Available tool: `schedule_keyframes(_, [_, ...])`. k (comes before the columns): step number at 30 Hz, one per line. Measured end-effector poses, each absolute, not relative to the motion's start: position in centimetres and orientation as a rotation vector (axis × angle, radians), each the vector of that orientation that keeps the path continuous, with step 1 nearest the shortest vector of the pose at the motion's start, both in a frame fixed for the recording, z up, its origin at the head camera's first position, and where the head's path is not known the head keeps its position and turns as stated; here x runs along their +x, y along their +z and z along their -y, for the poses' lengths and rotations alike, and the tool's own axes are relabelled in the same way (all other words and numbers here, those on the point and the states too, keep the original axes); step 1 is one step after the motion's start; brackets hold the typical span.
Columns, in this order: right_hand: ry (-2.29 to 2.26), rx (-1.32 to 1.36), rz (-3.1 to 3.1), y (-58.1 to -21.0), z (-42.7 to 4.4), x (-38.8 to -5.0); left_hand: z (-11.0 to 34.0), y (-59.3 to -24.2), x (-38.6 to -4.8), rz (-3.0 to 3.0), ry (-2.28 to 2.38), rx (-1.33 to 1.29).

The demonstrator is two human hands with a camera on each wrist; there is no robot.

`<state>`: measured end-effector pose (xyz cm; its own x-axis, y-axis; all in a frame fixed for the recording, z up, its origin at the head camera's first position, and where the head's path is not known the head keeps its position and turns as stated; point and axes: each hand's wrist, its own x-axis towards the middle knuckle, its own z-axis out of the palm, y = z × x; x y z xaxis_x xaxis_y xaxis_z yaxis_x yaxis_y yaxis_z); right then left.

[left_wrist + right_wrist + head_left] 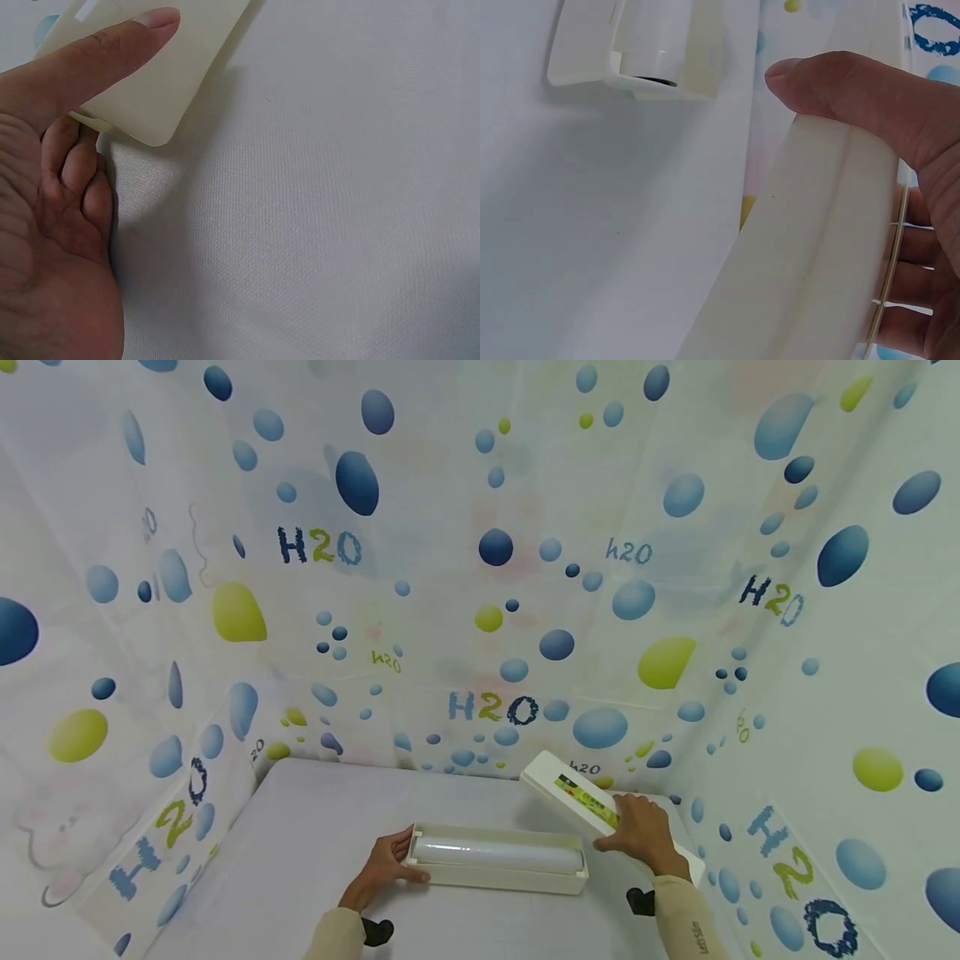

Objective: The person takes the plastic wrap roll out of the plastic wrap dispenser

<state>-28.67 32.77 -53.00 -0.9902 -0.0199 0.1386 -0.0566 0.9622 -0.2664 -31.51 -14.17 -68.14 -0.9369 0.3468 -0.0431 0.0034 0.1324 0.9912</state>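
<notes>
The lid point(572, 804) lies in the right hand point(641, 835), just beyond the right end of the box point(498, 882) and apart from it, so the right hand is the nearer of the two. The two long axes do not match: the lid runs aslant, its free end pointing away from the person and leftward, its other end back toward the right sleeve point(686, 914), while the box lies nearly straight across the counter point(322, 827), left to right, with the roll point(498, 854) inside along the same line. The right grip is closed around the lid, thumb over one face and fingers past the opposite edge; the label point(587, 802) shows in the head view. The left hand point(386, 867) has its grip closed on the box's left end, thumb at the near side and fingers behind. Lining lid up with box would call for turning it nearly crosswise.
</notes>
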Motion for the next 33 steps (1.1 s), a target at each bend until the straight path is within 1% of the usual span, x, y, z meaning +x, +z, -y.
schedule_keyframes(15, [0.398,0.020,2.975,-53.1,-33.4,-28.4,14.3,-68.3,-31.7,-2.138,1.884,0.364])
schedule_keyframes(24, [0.410,0.019,2.967,-53.1,-34.1,-28.0,14.1,-68.3,-32.0,-2.181,1.861,0.301])
schedule_keyframes(33, [0.374,0.017,2.952,-53.1,-34.8,-28.1,14.2,-68.7,-32.3,-2.211,1.869,0.360])
